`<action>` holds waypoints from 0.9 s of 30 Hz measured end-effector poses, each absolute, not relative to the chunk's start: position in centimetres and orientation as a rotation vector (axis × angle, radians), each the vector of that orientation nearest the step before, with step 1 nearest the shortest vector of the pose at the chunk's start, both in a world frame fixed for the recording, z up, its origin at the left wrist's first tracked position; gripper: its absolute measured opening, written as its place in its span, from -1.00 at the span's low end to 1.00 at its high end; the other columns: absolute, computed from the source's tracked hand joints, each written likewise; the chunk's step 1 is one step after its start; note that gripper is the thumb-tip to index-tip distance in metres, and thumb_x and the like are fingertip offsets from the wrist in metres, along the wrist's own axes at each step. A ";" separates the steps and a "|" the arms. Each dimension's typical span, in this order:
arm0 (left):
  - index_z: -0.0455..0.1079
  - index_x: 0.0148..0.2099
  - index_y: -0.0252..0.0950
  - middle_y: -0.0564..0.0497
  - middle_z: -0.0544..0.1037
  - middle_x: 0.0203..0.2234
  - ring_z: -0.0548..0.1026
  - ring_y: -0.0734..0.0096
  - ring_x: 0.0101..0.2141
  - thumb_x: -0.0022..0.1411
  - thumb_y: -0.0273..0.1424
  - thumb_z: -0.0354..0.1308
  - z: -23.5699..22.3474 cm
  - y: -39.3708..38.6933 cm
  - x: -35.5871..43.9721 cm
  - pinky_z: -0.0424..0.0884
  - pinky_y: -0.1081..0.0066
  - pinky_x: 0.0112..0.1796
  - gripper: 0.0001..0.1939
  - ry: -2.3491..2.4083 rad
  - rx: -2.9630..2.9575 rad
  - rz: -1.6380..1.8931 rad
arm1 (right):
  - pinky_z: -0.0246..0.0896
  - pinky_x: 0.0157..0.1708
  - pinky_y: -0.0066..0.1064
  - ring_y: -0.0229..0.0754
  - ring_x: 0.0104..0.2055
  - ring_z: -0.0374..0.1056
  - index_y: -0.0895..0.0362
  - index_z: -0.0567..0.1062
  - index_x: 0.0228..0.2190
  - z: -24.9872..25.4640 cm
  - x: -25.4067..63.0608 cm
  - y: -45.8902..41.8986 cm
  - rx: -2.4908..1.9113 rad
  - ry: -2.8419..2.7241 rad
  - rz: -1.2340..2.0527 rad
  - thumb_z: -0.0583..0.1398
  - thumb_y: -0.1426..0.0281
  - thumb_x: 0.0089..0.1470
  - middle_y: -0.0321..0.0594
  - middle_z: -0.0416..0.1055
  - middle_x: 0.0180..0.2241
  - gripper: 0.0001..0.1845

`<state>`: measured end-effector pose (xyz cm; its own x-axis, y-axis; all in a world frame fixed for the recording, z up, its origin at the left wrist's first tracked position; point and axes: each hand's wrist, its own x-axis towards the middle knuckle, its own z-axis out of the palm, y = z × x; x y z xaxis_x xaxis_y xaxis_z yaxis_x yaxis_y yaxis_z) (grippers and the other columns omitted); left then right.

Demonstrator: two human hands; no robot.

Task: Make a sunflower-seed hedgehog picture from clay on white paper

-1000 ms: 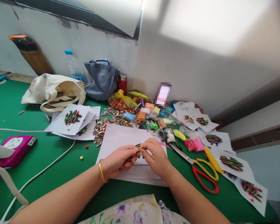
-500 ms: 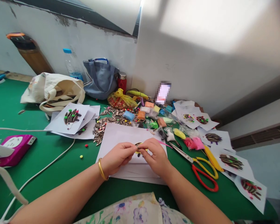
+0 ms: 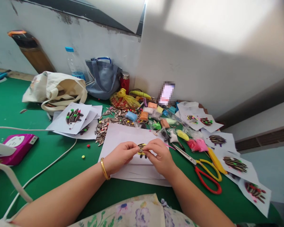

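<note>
My left hand point(image 3: 124, 155) and my right hand point(image 3: 160, 157) meet over a small yellow clay figure point(image 3: 142, 153) on white paper point(image 3: 119, 135). Striped sunflower seeds point(image 3: 141, 146) stand on the figure, and short dark bits line its lower edge. Thumb and forefinger of my right hand pinch at a seed on top. The fingers of my left hand are closed at the figure's left side; whatever lies between their tips is hidden. A gold bangle point(image 3: 104, 169) circles my left wrist.
Loose sunflower seeds point(image 3: 101, 130) and packs of coloured clay point(image 3: 144, 116) lie behind the paper. Scissors point(image 3: 196, 162) and a yellow cutter point(image 3: 216, 160) rest at right. Finished seed pictures point(image 3: 234, 164) flank both sides. A white cable point(image 3: 47, 167) crosses the left.
Both hands have lowered slightly from above the figure onto its top, and their fingertips have parted a little. More of the yellow clay and seeds now shows.
</note>
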<state>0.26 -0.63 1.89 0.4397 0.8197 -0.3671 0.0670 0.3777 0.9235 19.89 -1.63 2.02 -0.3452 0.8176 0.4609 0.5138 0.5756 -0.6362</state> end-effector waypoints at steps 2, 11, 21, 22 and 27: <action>0.34 -0.34 -0.30 0.22 0.15 -0.69 0.06 0.58 -0.66 0.15 -0.05 0.14 2.0 -0.5 0.2 -0.02 0.52 -0.61 -0.63 1.042 1.160 0.594 | 0.24 -0.22 -0.27 -0.14 -0.25 0.34 0.06 0.52 -0.37 2.2 20.1 -1.7 -1.067 -2.052 0.468 0.17 0.38 0.19 -0.21 0.45 -0.38 -0.88; 0.52 -0.25 -0.25 -0.01 0.61 -0.34 0.50 0.28 -0.28 0.26 -0.27 0.02 1.7 0.6 -0.9 0.34 0.37 -0.21 -0.73 1.267 1.824 0.615 | 0.11 -0.24 -0.30 -0.14 -0.28 0.28 0.11 0.48 -0.44 0.8 20.5 -1.8 -1.216 -2.272 0.356 0.20 0.45 0.12 -0.22 0.42 -0.41 -0.90; 0.55 -0.07 -0.19 -0.13 0.61 -0.28 0.55 0.16 -0.26 0.29 -0.42 -0.08 1.7 -1.3 0.0 0.38 0.28 -0.23 -0.64 1.265 2.280 0.218 | 0.07 -0.21 -0.30 -0.14 -0.26 0.26 0.12 0.50 -0.43 -0.1 19.9 -1.7 -1.311 -2.355 0.225 0.20 0.46 0.12 -0.20 0.42 -0.40 -0.91; 0.54 -0.06 -0.19 -0.13 0.60 -0.28 0.55 0.16 -0.27 0.30 -0.42 -0.08 1.7 -1.5 0.1 0.38 0.28 -0.23 -0.63 1.267 2.295 0.204 | 0.06 -0.21 -0.30 -0.14 -0.26 0.25 0.12 0.50 -0.43 -0.1 19.9 -1.6 -1.312 -2.357 0.223 0.20 0.46 0.12 -0.20 0.42 -0.40 -0.90; 0.52 -0.04 -0.18 -0.11 0.59 -0.31 0.55 0.20 -0.29 0.32 -0.43 -0.09 1.8 -1.9 0.3 0.40 0.30 -0.24 -0.64 1.298 2.343 0.171 | 0.03 -0.21 -0.31 -0.14 -0.26 0.24 0.12 0.50 -0.43 -0.3 19.9 -1.6 -1.318 -2.374 0.202 0.21 0.45 0.12 -0.21 0.42 -0.40 -0.91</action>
